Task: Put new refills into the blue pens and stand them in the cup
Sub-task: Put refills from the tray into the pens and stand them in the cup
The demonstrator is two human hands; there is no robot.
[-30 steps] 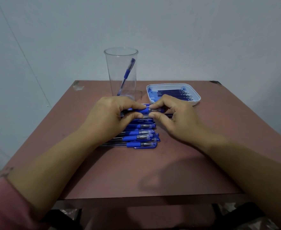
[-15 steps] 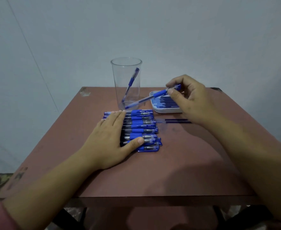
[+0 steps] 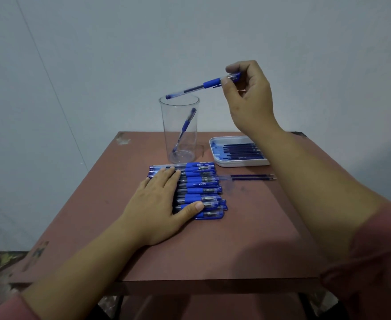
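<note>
- Pen (image 3: 203,87) in your right hand (image 3: 250,100) hangs almost level above the cup (image 3: 179,130), with its free end over the rim. Compared with half a second back, it is higher and has crossed from the cup's right side to above its mouth.
- That lift reads as the drop-in step, so this pen is probably refilled and ready to stand.
- Your fingertips (image 3: 226,83) pinch the pen at the end away from the cup. The barrel sticks out leftward from them, and the other fingers curl loosely behind.
- One pen (image 3: 184,129) already leans inside the cup.
- Your left hand (image 3: 157,204) lies flat with straight fingers on the row of pens (image 3: 201,188) just in front of the cup. It grips nothing and sits as before.
- Right of the cup, the white tray (image 3: 236,163) holds refills (image 3: 243,150). Two loose refills (image 3: 252,177) lie on the table (image 3: 236,239) in front of it.
- You'll likely need to tip the free end down before letting go.
</note>
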